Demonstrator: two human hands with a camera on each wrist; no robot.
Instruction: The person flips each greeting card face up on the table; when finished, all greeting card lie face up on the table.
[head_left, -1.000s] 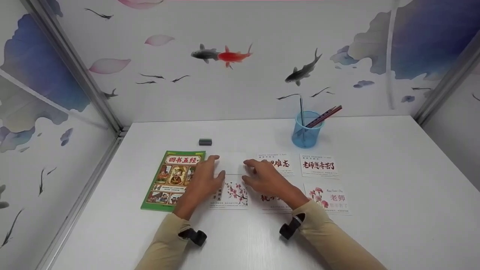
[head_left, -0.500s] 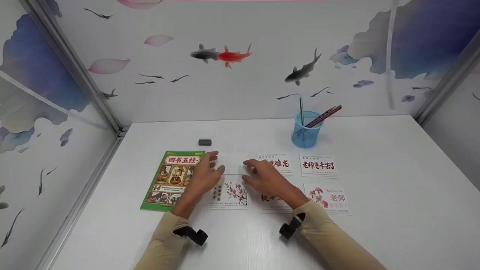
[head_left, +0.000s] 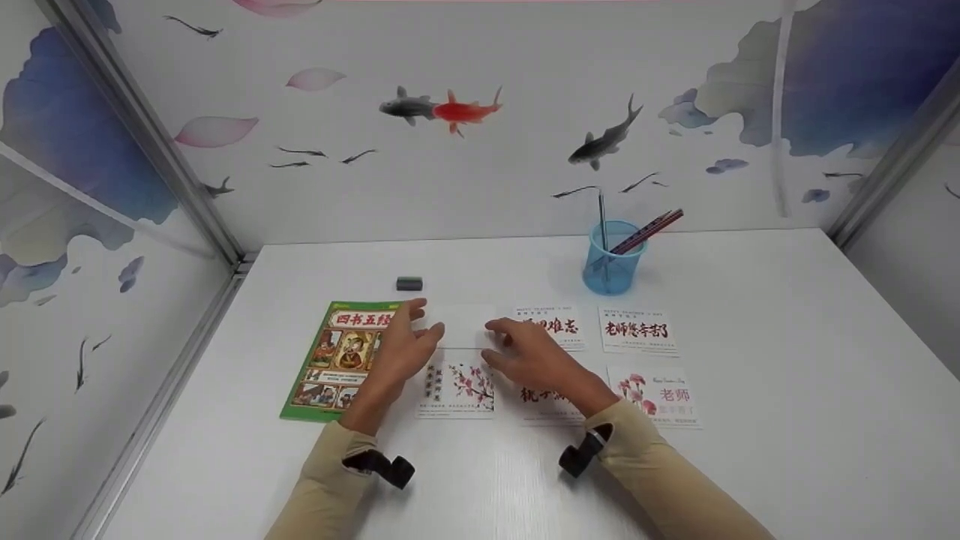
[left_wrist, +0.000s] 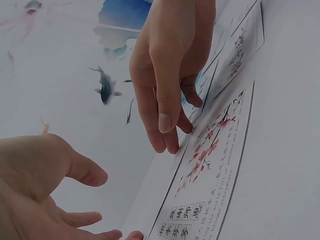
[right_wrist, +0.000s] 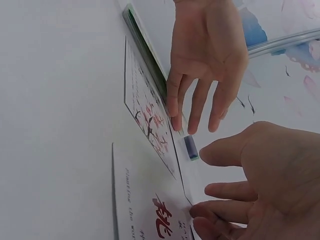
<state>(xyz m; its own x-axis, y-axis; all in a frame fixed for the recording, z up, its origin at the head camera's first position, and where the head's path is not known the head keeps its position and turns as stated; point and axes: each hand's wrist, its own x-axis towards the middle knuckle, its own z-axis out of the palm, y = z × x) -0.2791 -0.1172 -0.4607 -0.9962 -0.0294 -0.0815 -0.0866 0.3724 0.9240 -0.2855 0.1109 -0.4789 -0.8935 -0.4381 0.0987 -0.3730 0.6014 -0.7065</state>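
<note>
Between my hands in the head view lies a plain white card (head_left: 465,324), flat on the table. Just below it is a card with pink blossom branches (head_left: 470,386). My left hand (head_left: 401,352) hovers over the right side of a green-bordered book (head_left: 324,375), its fingers loosely spread and holding nothing. My right hand (head_left: 536,358) has its fingertips near the plain card's right edge; whether they touch it I cannot tell. It partly covers two cards with red lettering, an upper card (head_left: 562,330) and a lower card (head_left: 534,411). Both hands face each other in the wrist views.
A lettered card (head_left: 640,330) and a pink-flower card (head_left: 664,401) lie to the right. Behind them stands a blue mesh cup (head_left: 611,270) with pencils (head_left: 649,231). A small dark eraser-like block (head_left: 409,284) sits behind the book. Painted panels wall the table.
My left hand has drawn back leftward from the plain card, uncovering more of the blossom card. The right hand has hardly moved, and the cards lie as before.
</note>
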